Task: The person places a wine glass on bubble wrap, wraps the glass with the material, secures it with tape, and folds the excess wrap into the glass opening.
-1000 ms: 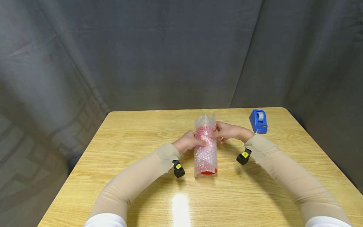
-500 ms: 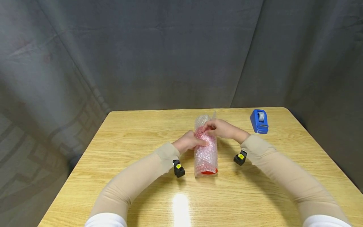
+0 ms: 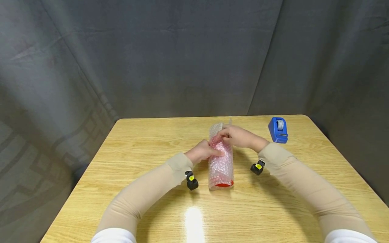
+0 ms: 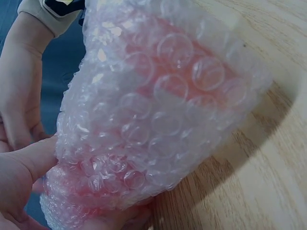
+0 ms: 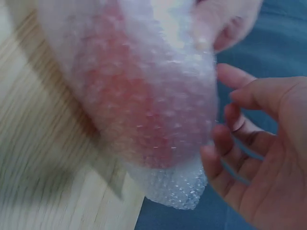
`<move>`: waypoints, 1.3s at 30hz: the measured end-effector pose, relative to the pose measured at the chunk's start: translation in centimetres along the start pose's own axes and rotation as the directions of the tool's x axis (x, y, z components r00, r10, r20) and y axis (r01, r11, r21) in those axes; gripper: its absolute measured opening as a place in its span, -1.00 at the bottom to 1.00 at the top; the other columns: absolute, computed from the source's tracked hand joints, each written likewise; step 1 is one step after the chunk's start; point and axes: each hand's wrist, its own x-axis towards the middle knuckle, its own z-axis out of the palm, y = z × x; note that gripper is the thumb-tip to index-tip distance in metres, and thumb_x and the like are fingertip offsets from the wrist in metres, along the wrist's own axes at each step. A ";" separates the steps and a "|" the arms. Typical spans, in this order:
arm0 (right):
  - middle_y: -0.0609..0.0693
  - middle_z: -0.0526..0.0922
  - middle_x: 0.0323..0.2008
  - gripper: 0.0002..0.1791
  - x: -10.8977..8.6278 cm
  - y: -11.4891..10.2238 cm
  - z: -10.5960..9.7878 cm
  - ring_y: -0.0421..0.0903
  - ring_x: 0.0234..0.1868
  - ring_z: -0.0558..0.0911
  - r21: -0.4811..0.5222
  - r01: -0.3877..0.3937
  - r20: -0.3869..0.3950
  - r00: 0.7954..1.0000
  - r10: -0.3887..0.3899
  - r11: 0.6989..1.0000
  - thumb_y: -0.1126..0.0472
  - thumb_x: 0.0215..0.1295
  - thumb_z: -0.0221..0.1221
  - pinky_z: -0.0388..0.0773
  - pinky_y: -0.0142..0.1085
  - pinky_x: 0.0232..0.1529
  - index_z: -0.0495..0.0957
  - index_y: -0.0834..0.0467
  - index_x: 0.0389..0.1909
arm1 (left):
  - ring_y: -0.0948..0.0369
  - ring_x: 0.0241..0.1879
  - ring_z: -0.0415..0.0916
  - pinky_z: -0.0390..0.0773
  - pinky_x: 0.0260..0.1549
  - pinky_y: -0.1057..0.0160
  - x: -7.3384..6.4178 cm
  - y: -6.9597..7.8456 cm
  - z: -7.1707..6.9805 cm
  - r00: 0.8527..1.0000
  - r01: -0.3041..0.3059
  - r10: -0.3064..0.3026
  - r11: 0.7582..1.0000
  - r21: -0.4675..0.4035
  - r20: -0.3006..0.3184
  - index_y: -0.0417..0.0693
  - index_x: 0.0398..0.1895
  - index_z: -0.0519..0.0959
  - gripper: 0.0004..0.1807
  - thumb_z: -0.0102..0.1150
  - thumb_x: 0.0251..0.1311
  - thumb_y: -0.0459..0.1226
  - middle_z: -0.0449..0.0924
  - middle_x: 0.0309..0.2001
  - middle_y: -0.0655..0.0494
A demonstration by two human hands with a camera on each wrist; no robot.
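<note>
A red object wrapped in clear bubble wrap (image 3: 221,167) lies lengthwise on the table, its red end showing nearest me. My left hand (image 3: 200,152) grips the roll from its left side, thumb across the top; the left wrist view shows that thumb (image 4: 33,155) against the wrap. From the right, my right hand (image 3: 240,136) reaches over the roll's far half with bent fingers touching the wrap. In the right wrist view, fingertips of the right hand (image 5: 268,143) meet the wrap's edge; whether they pinch any of it is unclear. A loose flap sticks up at the far end.
On the right, toward the table's back edge, stands a blue tape dispenser (image 3: 278,130) with a roll of tape in it. The wooden table (image 3: 146,145) ends at a grey curtain (image 3: 182,67) behind. A black camera hangs below each wrist.
My right hand has moved left from the roll's right side to the top of its far half. The left hand and the roll have stayed almost in place.
</note>
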 end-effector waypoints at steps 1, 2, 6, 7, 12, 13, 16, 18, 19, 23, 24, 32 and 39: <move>0.04 0.58 -0.15 -0.75 0.0 0.0 0.1 -0.02 -0.08 0.54 -0.011 0.006 0.000 1.000 -0.006 1.000 0.42 0.29 0.08 0.53 -0.08 0.01 0.67 0.10 -0.18 | 0.20 -0.24 0.52 0.60 -0.26 0.33 0.0 0.0 0.0 1.000 0.001 -0.001 1.000 0.000 0.002 -0.30 0.06 0.46 -0.56 0.33 0.12 -0.35 0.60 -0.12 -0.07; 0.03 0.57 -0.16 -0.75 0.0 -0.1 0.1 -0.03 -0.08 0.53 -0.022 0.004 0.001 1.000 -0.004 1.000 0.41 0.29 0.08 0.53 -0.09 0.01 0.67 0.09 -0.19 | 0.20 -0.24 0.52 0.59 -0.27 0.34 0.1 0.0 0.0 1.000 0.001 -0.001 1.000 0.000 0.002 -0.30 0.07 0.46 -0.55 0.32 0.12 -0.35 0.60 -0.12 -0.07; 0.02 0.57 -0.17 -0.77 0.1 -0.3 0.2 -0.01 -0.07 0.54 -0.015 -0.012 0.000 1.000 0.012 1.000 0.40 0.30 0.07 0.53 -0.07 0.02 0.67 0.09 -0.23 | 0.20 -0.25 0.53 0.59 -0.28 0.34 0.1 -0.1 0.0 1.000 -0.002 0.002 1.000 -0.001 -0.001 -0.30 0.04 0.47 -0.58 0.32 0.12 -0.36 0.61 -0.14 -0.08; 0.03 0.57 -0.17 -0.78 0.1 -0.3 0.2 -0.01 -0.07 0.54 -0.013 -0.012 -0.002 1.000 0.012 1.000 0.39 0.30 0.07 0.53 -0.06 0.03 0.67 0.09 -0.24 | 0.20 -0.25 0.53 0.60 -0.28 0.34 0.2 -0.2 0.0 1.000 -0.005 0.005 1.000 -0.001 -0.004 -0.31 0.03 0.48 -0.59 0.32 0.11 -0.37 0.61 -0.14 -0.08; 0.01 0.59 -0.21 -0.82 0.5 -0.2 0.0 -0.07 -0.14 0.55 -0.013 -0.010 -0.002 1.000 0.010 1.000 0.39 0.26 0.12 0.55 -0.12 -0.04 0.66 0.11 -0.28 | 0.19 -0.26 0.54 0.61 -0.24 0.32 0.5 -0.3 -0.1 1.000 -0.013 0.013 1.000 0.008 -0.014 -0.32 -0.01 0.49 -0.60 0.33 0.09 -0.37 0.62 -0.16 -0.09; 0.01 0.61 -0.21 -0.82 0.6 -0.2 -0.1 -0.07 -0.13 0.56 -0.015 0.002 -0.004 1.000 -0.002 1.000 0.39 0.25 0.13 0.56 -0.12 -0.02 0.67 0.12 -0.28 | 0.20 -0.26 0.54 0.61 -0.24 0.32 0.6 -0.3 -0.1 1.000 -0.010 0.011 1.000 0.011 -0.016 -0.32 -0.01 0.49 -0.60 0.34 0.09 -0.37 0.62 -0.16 -0.09; -0.02 0.64 -0.21 -0.82 0.8 -0.3 -0.3 -0.08 -0.14 0.58 -0.043 0.044 0.014 0.999 -0.044 0.998 0.41 0.21 0.17 0.58 -0.15 -0.02 0.68 0.12 -0.29 | 0.20 -0.26 0.53 0.60 -0.26 0.32 0.6 -0.3 -0.1 1.000 -0.005 0.005 1.000 0.017 -0.021 -0.31 0.00 0.49 -0.60 0.33 0.09 -0.37 0.62 -0.16 -0.08; -0.03 0.67 -0.24 -0.82 0.9 -0.4 -0.3 -0.10 -0.17 0.60 -0.068 0.074 0.037 0.997 -0.072 0.995 0.42 0.17 0.19 0.60 -0.19 -0.05 0.69 0.13 -0.29 | 0.20 -0.27 0.53 0.60 -0.28 0.34 0.5 -0.2 0.0 1.000 0.000 0.000 1.000 0.021 -0.026 -0.30 0.01 0.49 -0.60 0.34 0.09 -0.37 0.62 -0.16 -0.08; -0.03 0.67 -0.26 -0.82 1.0 -0.4 -0.4 -0.11 -0.20 0.60 -0.084 0.086 0.051 0.995 -0.082 0.993 0.43 0.15 0.21 0.60 -0.21 -0.08 0.69 0.13 -0.30 | 0.20 -0.27 0.53 0.60 -0.29 0.34 0.5 -0.2 0.0 1.000 0.001 -0.001 1.000 0.023 -0.028 -0.30 0.00 0.49 -0.60 0.34 0.09 -0.37 0.62 -0.16 -0.09; -0.05 0.68 -0.31 -0.83 1.2 -0.7 -0.7 -0.15 -0.25 0.60 -0.097 0.074 0.107 0.992 -0.063 0.993 0.44 0.12 0.24 0.61 -0.27 -0.14 0.69 0.14 -0.31 | 0.19 -0.25 0.54 0.60 -0.27 0.32 0.5 -0.2 0.1 0.999 0.012 -0.011 1.000 0.028 -0.034 -0.29 -0.03 0.50 -0.61 0.35 0.07 -0.37 0.62 -0.17 -0.06; -0.05 0.69 -0.31 -0.83 1.3 -0.8 -0.9 -0.15 -0.25 0.60 -0.097 0.069 0.122 0.991 -0.057 0.993 0.44 0.13 0.24 0.61 -0.28 -0.14 0.69 0.15 -0.31 | 0.19 -0.25 0.54 0.61 -0.26 0.32 0.5 -0.3 0.1 0.999 0.014 -0.013 1.000 0.028 -0.034 -0.29 -0.04 0.50 -0.61 0.36 0.07 -0.37 0.62 -0.18 -0.06; -0.04 0.71 -0.35 -0.85 2.1 -1.7 -2.0 -0.16 -0.31 0.60 -0.160 0.049 0.131 0.991 -0.028 0.986 0.43 0.10 0.29 0.61 -0.31 -0.26 0.72 0.14 -0.35 | 0.18 -0.25 0.53 0.59 -0.26 0.31 0.5 -0.5 0.0 1.000 0.007 -0.007 1.000 0.022 -0.030 -0.30 -0.05 0.49 -0.62 0.35 0.08 -0.35 0.61 -0.18 -0.06; -0.03 0.71 -0.37 -0.84 2.2 -1.7 -1.7 -0.19 -0.34 0.59 -0.145 0.023 0.162 0.987 0.001 0.989 0.46 0.06 0.31 0.60 -0.37 -0.27 0.71 0.17 -0.37 | 0.21 -0.29 0.49 0.54 -0.34 0.37 0.3 -0.4 0.0 0.999 0.020 -0.019 0.999 0.040 -0.041 -0.31 -0.08 0.49 -0.63 0.36 0.08 -0.34 0.59 -0.23 -0.03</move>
